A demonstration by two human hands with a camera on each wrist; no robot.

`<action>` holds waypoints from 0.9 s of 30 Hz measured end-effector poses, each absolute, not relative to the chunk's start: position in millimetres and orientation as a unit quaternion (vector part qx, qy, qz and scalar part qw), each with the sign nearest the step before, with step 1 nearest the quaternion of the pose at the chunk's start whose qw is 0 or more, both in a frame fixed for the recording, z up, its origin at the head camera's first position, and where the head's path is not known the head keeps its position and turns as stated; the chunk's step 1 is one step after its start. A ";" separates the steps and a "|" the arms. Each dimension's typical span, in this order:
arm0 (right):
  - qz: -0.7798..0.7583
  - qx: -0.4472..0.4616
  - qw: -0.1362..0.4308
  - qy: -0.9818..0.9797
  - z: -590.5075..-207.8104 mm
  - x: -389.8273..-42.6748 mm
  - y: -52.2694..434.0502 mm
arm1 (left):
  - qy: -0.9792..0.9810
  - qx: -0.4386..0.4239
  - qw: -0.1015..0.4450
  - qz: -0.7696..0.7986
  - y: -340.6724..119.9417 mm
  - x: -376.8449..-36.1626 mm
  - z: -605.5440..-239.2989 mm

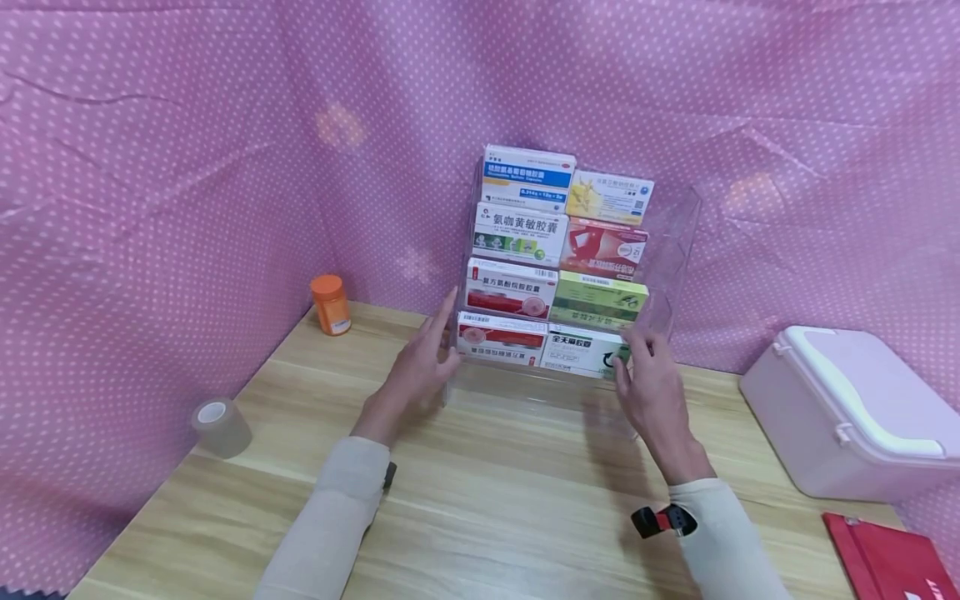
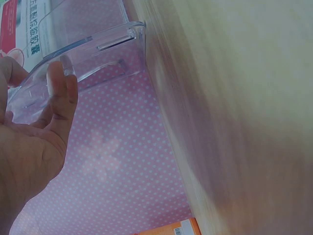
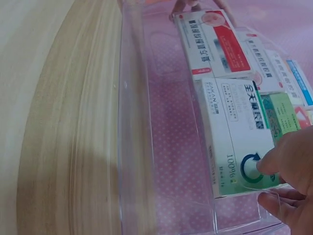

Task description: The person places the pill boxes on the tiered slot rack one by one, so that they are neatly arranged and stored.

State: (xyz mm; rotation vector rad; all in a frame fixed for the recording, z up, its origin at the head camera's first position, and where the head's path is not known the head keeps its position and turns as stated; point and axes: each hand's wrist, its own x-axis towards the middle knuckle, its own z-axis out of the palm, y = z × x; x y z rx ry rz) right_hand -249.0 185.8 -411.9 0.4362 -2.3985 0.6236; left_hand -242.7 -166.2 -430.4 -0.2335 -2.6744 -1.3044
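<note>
A clear plastic tiered display rack (image 1: 517, 392) stands on the table, holding two columns of medicine boxes. My left hand (image 1: 423, 358) lies along the rack's left side, fingers mostly extended. The left wrist view shows those fingers against its clear side wall (image 2: 117, 44). At the other end, my right hand (image 1: 654, 392) pinches the rack's right side wall. One of its fingertips rests on the face of the white and green capsule box (image 3: 234, 132). Beside that box, in the lowest row, sits a red and white box (image 1: 501, 337). A yellow-green box (image 1: 600, 298) is above.
An orange bottle (image 1: 331, 307) and a roll of clear tape (image 1: 222, 427) stand at the left. To the right are a pale pink lidded case (image 1: 810, 417) and a red pouch (image 1: 888, 554). Pink dotted cloth (image 1: 337, 125) hangs behind the rack.
</note>
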 end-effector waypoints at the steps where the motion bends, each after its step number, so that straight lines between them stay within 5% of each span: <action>1: 0.235 0.165 0.306 -0.908 -412.3 -248.2 185.5 | -0.893 -0.078 0.080 -0.435 -166.1 -242.6 -430.2; 27: 0.210 0.190 0.310 -0.907 -412.4 -245.6 184.6 | -0.893 -0.081 0.079 -0.435 -167.3 -244.1 -430.2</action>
